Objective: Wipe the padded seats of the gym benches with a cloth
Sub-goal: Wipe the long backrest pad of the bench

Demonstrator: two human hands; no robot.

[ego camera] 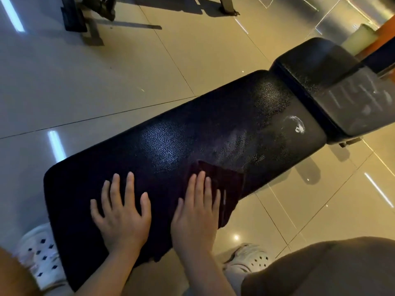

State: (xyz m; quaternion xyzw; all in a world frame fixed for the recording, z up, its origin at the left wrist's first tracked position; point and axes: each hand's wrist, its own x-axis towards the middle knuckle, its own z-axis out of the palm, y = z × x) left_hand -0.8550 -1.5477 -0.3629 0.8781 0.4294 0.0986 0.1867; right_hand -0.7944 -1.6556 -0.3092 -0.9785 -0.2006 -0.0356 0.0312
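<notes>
A long black padded bench pad (171, 142) runs from lower left to upper right, with a second shorter pad (324, 82) beyond a gap. A white smear (296, 124) marks the long pad near its far end. A dark maroon cloth (226, 184) lies flat on the near right part of the long pad and hangs over its edge. My right hand (196, 212) presses flat on the cloth with straight fingers. My left hand (121, 212) rests flat on the bare pad to the left, fingers spread.
Glossy beige floor tiles (106, 82) surround the bench. The metal feet of another machine (85, 24) stand at the top left. My white perforated shoes (40, 255) sit on either side of the near bench end. An orange wall strip (386, 33) is at the far right.
</notes>
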